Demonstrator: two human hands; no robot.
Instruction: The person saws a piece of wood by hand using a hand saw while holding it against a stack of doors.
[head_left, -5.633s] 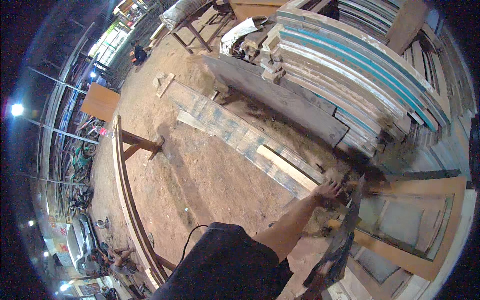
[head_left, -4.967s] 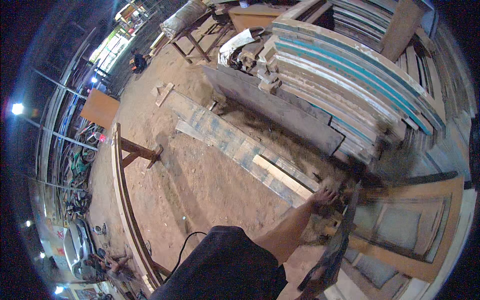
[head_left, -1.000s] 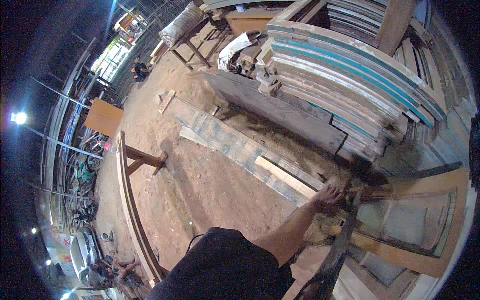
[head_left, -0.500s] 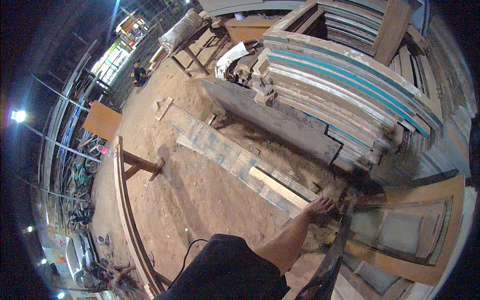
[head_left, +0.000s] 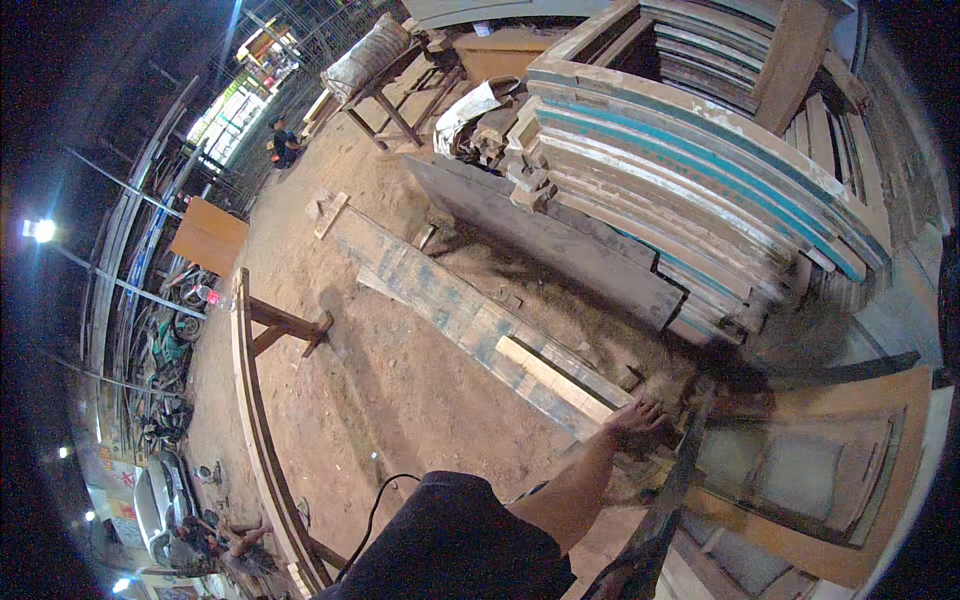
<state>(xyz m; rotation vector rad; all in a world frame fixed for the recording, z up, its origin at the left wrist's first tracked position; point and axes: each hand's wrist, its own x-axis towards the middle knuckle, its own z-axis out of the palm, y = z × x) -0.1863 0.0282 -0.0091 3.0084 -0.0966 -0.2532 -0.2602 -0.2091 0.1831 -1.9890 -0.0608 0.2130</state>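
Observation:
My left hand (head_left: 636,412) reaches out to the right from a dark sleeve (head_left: 450,535). Its fingers look stretched and a little apart, next to the near end of a pale wooden strip (head_left: 555,374). Whether the palm touches that strip I cannot tell. The strip lies along a long, stained board (head_left: 440,295) low over the dirt floor. Just beyond my fingers stands a dark upright edge (head_left: 685,450), partly blurred. My right hand does not show.
Stacked wooden frames (head_left: 680,190) fill the upper right, behind a grey panel (head_left: 545,235). Panelled doors (head_left: 850,545) lean at the lower right. A wooden trestle (head_left: 262,440) stands left. One person (head_left: 284,143) sits far off; others are at lower left. A rolled bundle (head_left: 368,58) rests on a stand.
The view has shifted very slightly. My left hand stays at the same end of the pale strip, and the boards have not moved.

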